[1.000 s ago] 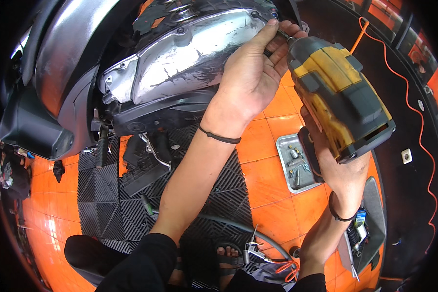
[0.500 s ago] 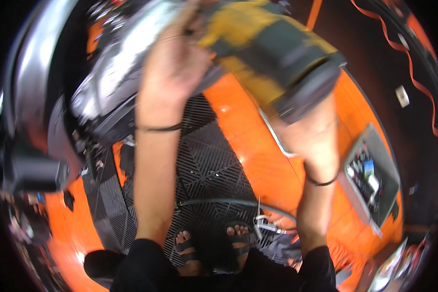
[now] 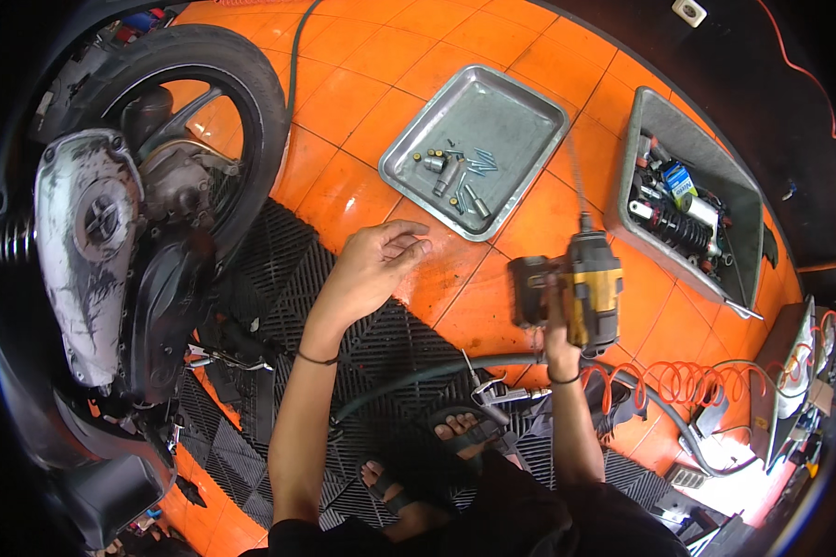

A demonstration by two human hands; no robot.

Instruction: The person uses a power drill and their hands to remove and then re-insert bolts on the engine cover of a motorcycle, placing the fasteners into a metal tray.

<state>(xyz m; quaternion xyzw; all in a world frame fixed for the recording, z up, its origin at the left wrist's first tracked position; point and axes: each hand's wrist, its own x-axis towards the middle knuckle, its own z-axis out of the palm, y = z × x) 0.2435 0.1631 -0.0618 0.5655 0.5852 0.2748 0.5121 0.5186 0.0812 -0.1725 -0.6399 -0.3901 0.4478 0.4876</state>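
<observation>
A yellow and black cordless drill point(image 3: 593, 288) with a long thin bit is gripped in my right hand point(image 3: 559, 339), over the orange floor to the right. Its bit points away, past the right side of a metal tray point(image 3: 492, 102). Near the tray's front left corner hangs my left hand point(image 3: 372, 269), fingers loosely curved and thumb apart, with nothing visible in it. Inside the tray lie several bolts point(image 3: 481, 162) and metal sockets point(image 3: 449, 174).
At the left stands a motorcycle's engine cover point(image 3: 88, 265) with its rear wheel point(image 3: 274, 116). A grey bin point(image 3: 636, 139) of parts sits at the right. A red coiled hose point(image 3: 687, 381) and an air gun point(image 3: 506, 395) lie near my feet, beside black floor mats point(image 3: 279, 241).
The drill, earlier large and high in view with my left hand by it, is now lower and further right in my right hand. My hands have moved apart, and the view has shifted.
</observation>
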